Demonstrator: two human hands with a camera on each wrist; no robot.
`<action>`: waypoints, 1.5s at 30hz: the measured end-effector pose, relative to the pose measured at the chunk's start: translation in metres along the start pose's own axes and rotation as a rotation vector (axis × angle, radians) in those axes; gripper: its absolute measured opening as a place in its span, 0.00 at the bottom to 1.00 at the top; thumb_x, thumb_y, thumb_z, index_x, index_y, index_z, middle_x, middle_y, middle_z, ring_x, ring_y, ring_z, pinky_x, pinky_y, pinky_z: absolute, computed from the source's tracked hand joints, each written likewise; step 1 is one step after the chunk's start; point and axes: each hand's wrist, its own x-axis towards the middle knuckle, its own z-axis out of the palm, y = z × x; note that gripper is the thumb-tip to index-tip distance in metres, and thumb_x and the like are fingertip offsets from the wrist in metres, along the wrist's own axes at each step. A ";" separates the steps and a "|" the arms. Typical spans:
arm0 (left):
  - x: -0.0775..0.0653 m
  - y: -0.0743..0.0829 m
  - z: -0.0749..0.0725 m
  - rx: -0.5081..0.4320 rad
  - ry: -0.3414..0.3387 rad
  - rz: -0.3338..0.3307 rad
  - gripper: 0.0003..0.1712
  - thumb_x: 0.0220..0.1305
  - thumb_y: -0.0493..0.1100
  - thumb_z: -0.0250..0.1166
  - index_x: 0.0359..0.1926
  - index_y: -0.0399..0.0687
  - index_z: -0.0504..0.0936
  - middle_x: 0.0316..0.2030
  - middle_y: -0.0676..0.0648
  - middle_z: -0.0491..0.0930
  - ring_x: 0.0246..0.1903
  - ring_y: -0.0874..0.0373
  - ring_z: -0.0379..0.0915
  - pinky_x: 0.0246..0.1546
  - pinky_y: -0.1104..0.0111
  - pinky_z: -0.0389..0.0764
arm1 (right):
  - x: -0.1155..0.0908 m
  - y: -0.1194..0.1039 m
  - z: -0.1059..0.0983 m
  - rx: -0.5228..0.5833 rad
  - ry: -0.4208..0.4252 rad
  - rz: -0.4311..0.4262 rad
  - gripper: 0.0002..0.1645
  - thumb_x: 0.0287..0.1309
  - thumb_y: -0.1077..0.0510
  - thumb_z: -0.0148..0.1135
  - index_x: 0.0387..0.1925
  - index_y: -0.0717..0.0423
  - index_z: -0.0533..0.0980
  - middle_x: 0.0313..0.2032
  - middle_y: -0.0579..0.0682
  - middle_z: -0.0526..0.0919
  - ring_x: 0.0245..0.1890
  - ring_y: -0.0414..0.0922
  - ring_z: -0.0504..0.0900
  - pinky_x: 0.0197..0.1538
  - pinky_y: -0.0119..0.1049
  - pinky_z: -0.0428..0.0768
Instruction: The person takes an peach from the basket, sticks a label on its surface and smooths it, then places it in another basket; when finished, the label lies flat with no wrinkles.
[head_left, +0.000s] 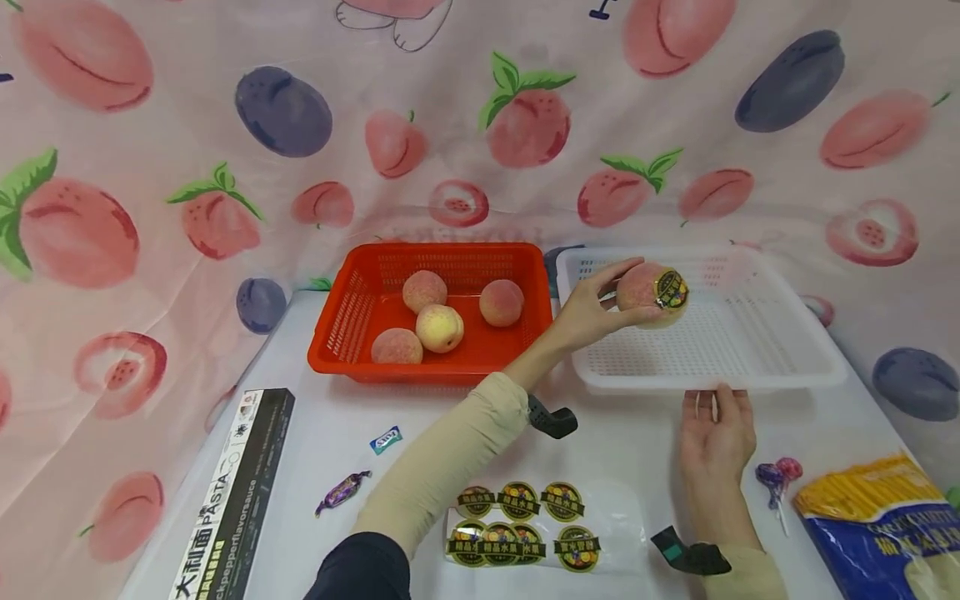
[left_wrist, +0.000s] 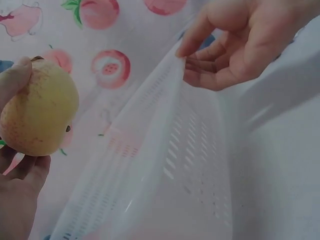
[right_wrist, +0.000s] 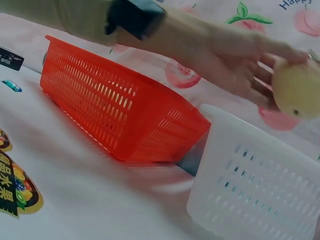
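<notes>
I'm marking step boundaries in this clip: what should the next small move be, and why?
Probably lower the left hand and set the peach down in the white basket: the peach bears a round sticker and is held over that basket, and the right hand grips the near rim, which may steady it.

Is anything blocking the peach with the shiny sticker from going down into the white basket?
Nothing that I can see. The left hand holds the peach over the white basket, and the right hand grips the basket's near rim, not between them.
</notes>
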 end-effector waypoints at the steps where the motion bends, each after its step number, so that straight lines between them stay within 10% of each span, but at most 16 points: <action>1: 0.004 -0.002 0.002 0.000 -0.006 -0.014 0.38 0.49 0.45 0.67 0.61 0.57 0.62 0.54 0.59 0.66 0.51 0.68 0.65 0.48 0.78 0.72 | 0.000 0.000 0.000 0.007 0.006 -0.001 0.19 0.51 0.73 0.54 0.46 0.58 0.68 0.45 0.50 0.72 0.42 0.46 0.71 0.49 0.39 0.71; 16: 0.081 -0.050 0.036 -0.054 0.044 -0.198 0.34 0.46 0.49 0.69 0.56 0.70 0.67 0.52 0.64 0.70 0.48 0.71 0.68 0.38 0.76 0.74 | -0.004 -0.001 -0.005 0.024 -0.017 -0.009 0.20 0.54 0.72 0.52 0.49 0.57 0.67 0.46 0.50 0.71 0.46 0.45 0.69 0.53 0.37 0.70; 26: 0.119 -0.069 0.054 0.088 0.119 -0.292 0.34 0.42 0.54 0.70 0.54 0.69 0.70 0.51 0.61 0.72 0.46 0.70 0.69 0.37 0.76 0.74 | -0.001 -0.004 -0.006 0.019 -0.035 -0.001 0.19 0.54 0.71 0.51 0.48 0.57 0.68 0.45 0.50 0.71 0.43 0.45 0.71 0.50 0.37 0.72; 45: 0.132 -0.101 0.082 0.148 0.113 -0.324 0.34 0.40 0.51 0.72 0.52 0.71 0.70 0.51 0.66 0.70 0.50 0.72 0.66 0.46 0.75 0.71 | -0.001 -0.002 -0.004 0.027 -0.051 0.041 0.15 0.55 0.73 0.49 0.43 0.57 0.68 0.41 0.51 0.72 0.38 0.47 0.73 0.46 0.39 0.73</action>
